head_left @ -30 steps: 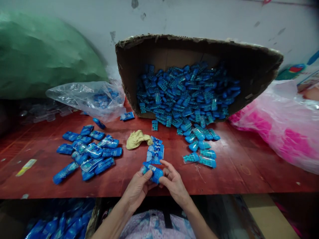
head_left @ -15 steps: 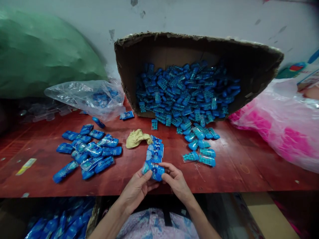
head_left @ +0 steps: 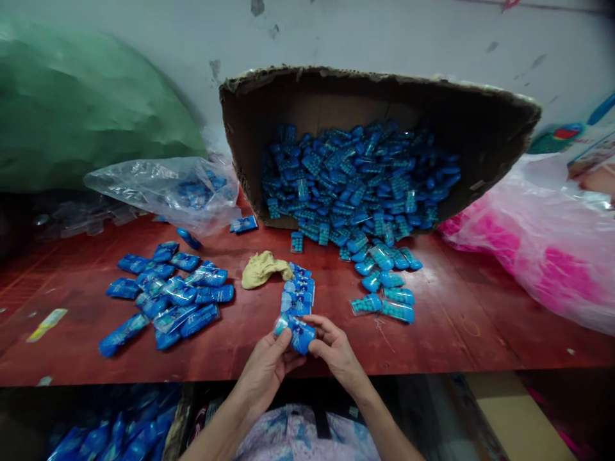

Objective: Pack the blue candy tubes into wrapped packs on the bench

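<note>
1. Both forearms come up from the bottom edge and lean inward, so that the hands meet at the front of the red table [head_left: 446,346]; the wrists are near its front edge, and the hands are held close together with the blue packet [head_left: 301,335] between them.
2. The left hand [head_left: 266,362] is turned partly palm-up; its thumb lies across the packet's left end and its fingers curl underneath, so this grip is closed around the packet.
3. The right hand [head_left: 336,352] comes in from the other side, knuckles bent; its index finger reaches towards the packet's upper right edge while its thumb points at the lower right corner; the gap between them is small, but I cannot tell whether they pinch the packet or only steady it.
4. The packet is tilted, its printed face up, just in front of a column of overlapping blue cards [head_left: 298,296]; a pale yellow lump [head_left: 262,270] touches the far end of that column.
5. Wrapped blue packets [head_left: 175,291] lie heaped to the left; clear-fronted containers [head_left: 398,312] lie to the right, below the tipped cardboard box [head_left: 480,89] and the pile of similar containers [head_left: 346,179] inside it.
</note>
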Tool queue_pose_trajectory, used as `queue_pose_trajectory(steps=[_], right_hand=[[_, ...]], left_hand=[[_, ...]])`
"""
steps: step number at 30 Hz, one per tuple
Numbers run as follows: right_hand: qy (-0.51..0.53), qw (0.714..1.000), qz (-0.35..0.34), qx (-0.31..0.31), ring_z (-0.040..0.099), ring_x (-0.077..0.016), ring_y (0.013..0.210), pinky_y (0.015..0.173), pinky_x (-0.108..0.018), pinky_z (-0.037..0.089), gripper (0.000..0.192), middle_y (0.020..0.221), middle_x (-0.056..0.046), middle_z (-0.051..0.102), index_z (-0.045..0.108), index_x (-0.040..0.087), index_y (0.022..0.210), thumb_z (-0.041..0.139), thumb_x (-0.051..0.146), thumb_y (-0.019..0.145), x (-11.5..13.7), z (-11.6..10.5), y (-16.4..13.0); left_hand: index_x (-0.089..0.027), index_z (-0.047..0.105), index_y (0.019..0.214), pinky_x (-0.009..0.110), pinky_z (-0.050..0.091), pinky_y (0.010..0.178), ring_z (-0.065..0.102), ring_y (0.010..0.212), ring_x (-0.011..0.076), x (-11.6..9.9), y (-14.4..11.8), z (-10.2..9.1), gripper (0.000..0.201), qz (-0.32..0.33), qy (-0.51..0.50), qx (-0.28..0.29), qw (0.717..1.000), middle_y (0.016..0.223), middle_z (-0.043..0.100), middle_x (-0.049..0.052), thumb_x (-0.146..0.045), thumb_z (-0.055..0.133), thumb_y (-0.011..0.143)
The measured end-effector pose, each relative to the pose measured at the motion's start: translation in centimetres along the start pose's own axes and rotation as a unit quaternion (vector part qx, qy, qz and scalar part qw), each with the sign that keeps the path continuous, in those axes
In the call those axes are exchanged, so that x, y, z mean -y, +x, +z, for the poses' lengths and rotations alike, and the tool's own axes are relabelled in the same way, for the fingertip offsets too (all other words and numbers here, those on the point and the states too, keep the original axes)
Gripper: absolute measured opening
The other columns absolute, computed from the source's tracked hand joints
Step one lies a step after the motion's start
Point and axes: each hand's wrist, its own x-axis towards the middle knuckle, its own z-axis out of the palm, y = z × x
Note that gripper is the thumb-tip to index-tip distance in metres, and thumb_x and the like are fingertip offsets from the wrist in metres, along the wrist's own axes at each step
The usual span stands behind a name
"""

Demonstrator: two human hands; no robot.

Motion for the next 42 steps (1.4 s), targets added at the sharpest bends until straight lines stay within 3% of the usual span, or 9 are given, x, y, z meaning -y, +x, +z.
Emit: queue_pose_trajectory(steps=[21, 25, 30, 32, 35, 37, 39, 41, 42], right_hand=[[-0.007, 1.0, 0.018, 0.019, 0.044, -0.0083, 0.056, 0.055, -0.022, 0.036, 0.037, 0.068, 0.004, 0.049, 0.054, 0.02, 0.108, 0.059, 0.023, 0.072, 0.0, 0.4, -0.1], [-0.063, 0.998, 0.006, -0.022, 0.042, -0.0071, 0.05, 0.051, -0.021, 0.035, 0.032, 0.065, 0.005, 0.047, 0.054, 0.018, 0.107, 0.054, 0.027, 0.076, 0.1, 0.0, 0.0], [-0.149, 0.987, -0.025, -0.06, 0.045, -0.0087, 0.054, 0.054, -0.022, 0.038, 0.026, 0.065, 0.004, 0.047, 0.056, 0.018, 0.101, 0.051, 0.025, 0.077, 0.5, -0.3, 0.8], [-0.219, 0.97, -0.072, -0.072, 0.049, -0.011, 0.063, 0.061, -0.023, 0.041, 0.023, 0.072, 0.002, 0.051, 0.057, 0.02, 0.1, 0.052, 0.024, 0.078, 1.0, -0.1, 1.7], [-0.365, 0.917, -0.146, -0.074, 0.054, -0.0141, 0.076, 0.071, -0.024, 0.042, 0.022, 0.086, -0.002, 0.056, 0.057, 0.021, 0.101, 0.05, 0.023, 0.081, 2.2, 0.9, 4.6], [-0.48, 0.858, -0.169, -0.071, 0.056, -0.0168, 0.084, 0.073, -0.026, 0.042, 0.03, 0.097, -0.005, 0.057, 0.052, 0.021, 0.111, 0.05, 0.025, 0.082, 2.8, 1.9, 7.2], [-0.593, 0.787, -0.16, -0.059, 0.057, -0.022, 0.09, 0.072, -0.03, 0.043, 0.04, 0.101, -0.009, 0.058, 0.047, 0.02, 0.119, 0.052, 0.029, 0.081, 3.2, 3.1, 10.2], [-0.614, 0.772, -0.157, -0.042, 0.059, -0.0247, 0.086, 0.071, -0.032, 0.043, 0.029, 0.091, -0.011, 0.062, 0.056, 0.016, 0.106, 0.054, 0.025, 0.079, 3.2, 4.2, 12.9], [-0.617, 0.771, -0.157, -0.03, 0.06, -0.0245, 0.083, 0.069, -0.031, 0.043, 0.021, 0.086, -0.01, 0.064, 0.06, 0.015, 0.098, 0.053, 0.021, 0.079, 3.2, 4.7, 14.0]], left_hand=[[-0.014, 0.06, 0.089, 0.028, 0.05, 0.063, 0.063, 0.067, 0.0152, -0.5, 0.3, -0.5, 0.021, 0.003, 0.032, 0.0, 0.999, 0.079, 0.069, 0.006, -0.027, 0.061, 0.073], [-0.016, 0.058, 0.084, 0.029, 0.051, 0.065, 0.064, 0.069, 0.0156, -4.4, 0.4, -2.1, 0.015, 0.11, 0.03, -0.076, 0.991, 0.077, 0.068, 0.003, -0.022, 0.062, 0.071], [-0.017, 0.055, 0.086, 0.034, 0.052, 0.07, 0.064, 0.083, 0.0211, -11.3, -0.6, -4.6, 0.02, 0.293, -0.056, -0.213, 0.931, 0.085, 0.068, 0.008, -0.033, 0.045, 0.081], [-0.019, 0.054, 0.091, 0.036, 0.051, 0.071, 0.065, 0.081, 0.0214, -11.6, -0.8, -4.7, 0.021, 0.316, -0.034, -0.251, 0.914, 0.085, 0.068, 0.007, -0.034, 0.047, 0.079], [-0.019, 0.053, 0.101, 0.041, 0.047, 0.08, 0.063, 0.083, 0.022, -9.7, 0.2, -4.3, 0.033, 0.291, 0.109, -0.262, 0.914, 0.087, 0.066, 0.006, -0.035, 0.056, 0.072], [-0.017, 0.054, 0.103, 0.043, 0.041, 0.09, 0.058, 0.098, 0.0245, -8.3, 1.9, -3.9, 0.038, 0.318, 0.278, -0.241, 0.874, 0.102, 0.063, 0.01, -0.036, 0.057, 0.07], [-0.019, 0.052, 0.109, 0.044, 0.033, 0.097, 0.048, 0.112, 0.0264, -7.7, 4.2, -3.8, 0.041, 0.39, 0.451, -0.226, 0.771, 0.117, 0.056, 0.011, -0.033, 0.055, 0.071], [-0.018, 0.051, 0.113, 0.047, 0.029, 0.099, 0.041, 0.119, 0.0286, -7.9, 6.7, -3.9, 0.045, 0.429, 0.562, -0.242, 0.665, 0.124, 0.051, 0.013, -0.028, 0.056, 0.069], [-0.016, 0.05, 0.114, 0.047, 0.03, 0.098, 0.041, 0.119, 0.0294, -8.2, 7.8, -4.0, 0.047, 0.421, 0.604, -0.243, 0.631, 0.124, 0.051, 0.014, -0.026, 0.056, 0.069]])
